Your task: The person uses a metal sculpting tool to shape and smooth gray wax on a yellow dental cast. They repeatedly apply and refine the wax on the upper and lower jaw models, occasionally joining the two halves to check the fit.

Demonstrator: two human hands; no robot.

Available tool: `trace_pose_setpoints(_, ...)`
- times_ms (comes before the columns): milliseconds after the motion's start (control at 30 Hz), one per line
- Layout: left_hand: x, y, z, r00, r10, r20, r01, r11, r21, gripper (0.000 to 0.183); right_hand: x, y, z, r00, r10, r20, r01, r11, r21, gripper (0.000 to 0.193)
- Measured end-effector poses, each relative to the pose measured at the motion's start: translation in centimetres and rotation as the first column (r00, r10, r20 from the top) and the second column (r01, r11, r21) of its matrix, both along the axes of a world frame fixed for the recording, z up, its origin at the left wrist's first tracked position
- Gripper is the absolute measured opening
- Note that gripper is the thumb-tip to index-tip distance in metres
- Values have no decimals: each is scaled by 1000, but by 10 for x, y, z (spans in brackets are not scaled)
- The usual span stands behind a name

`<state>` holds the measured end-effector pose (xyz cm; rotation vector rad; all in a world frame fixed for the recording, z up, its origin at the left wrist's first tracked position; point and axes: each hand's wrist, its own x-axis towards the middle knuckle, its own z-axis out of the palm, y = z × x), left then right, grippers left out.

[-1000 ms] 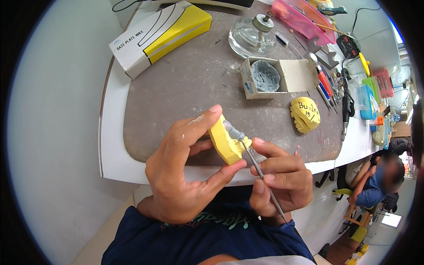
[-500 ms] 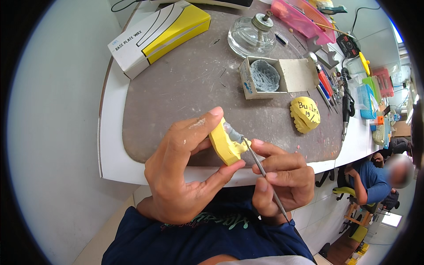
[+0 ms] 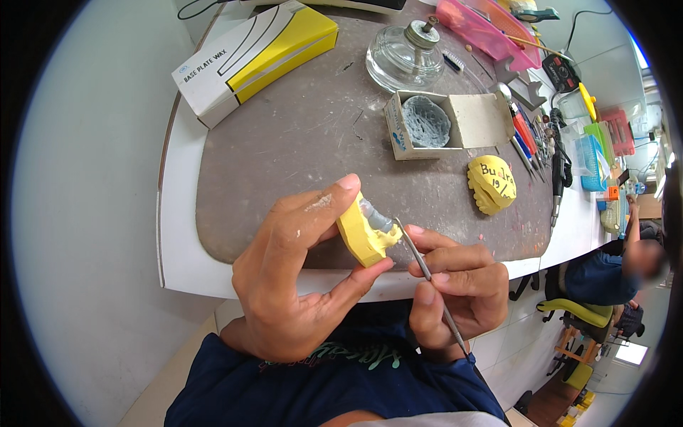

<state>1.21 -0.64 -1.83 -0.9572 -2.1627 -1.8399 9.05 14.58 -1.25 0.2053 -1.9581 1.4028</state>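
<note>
My left hand [image 3: 295, 267] grips a yellow plaster dental cast [image 3: 361, 240] between its fingers and thumb, tilted above the front edge of the bench. Grey-blue wax [image 3: 377, 216] covers part of the cast's upper side. In my right hand [image 3: 459, 288], a thin metal wax carver [image 3: 427, 272] is pinched like a pen. Its bent tip is right by the cast's right end, at the end of the wax; whether it touches I cannot tell. A second yellow cast [image 3: 492, 185] with dark handwriting lies on the mat to the right.
Beyond my hands stand an open small box holding a round of grey-blue wax [image 3: 426, 121], a glass spirit burner [image 3: 405, 58] and a white-yellow carton [image 3: 256, 60]. Pens and metal tools [image 3: 526, 139] lie on the right, below a pink basket [image 3: 491, 32]. A person [image 3: 597, 274] sits farther right.
The carver's tip has lifted slightly off the wax toward the upper right. The cast stays nearly still in my left hand. At the right, the seated person has moved, with an arm now raised.
</note>
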Motion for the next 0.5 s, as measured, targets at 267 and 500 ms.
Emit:
trace_pose_setpoints(267,0,0,0,1000,-2,-1,1,1000,-2,80,0,0,0,999,33,-27,-33,999,13,26)
trace_pose_setpoints(500,-1,0,-2,1000,-4,-18,4,1000,-9,79,1,1,1,999,47,-4,-47,998,34,26)
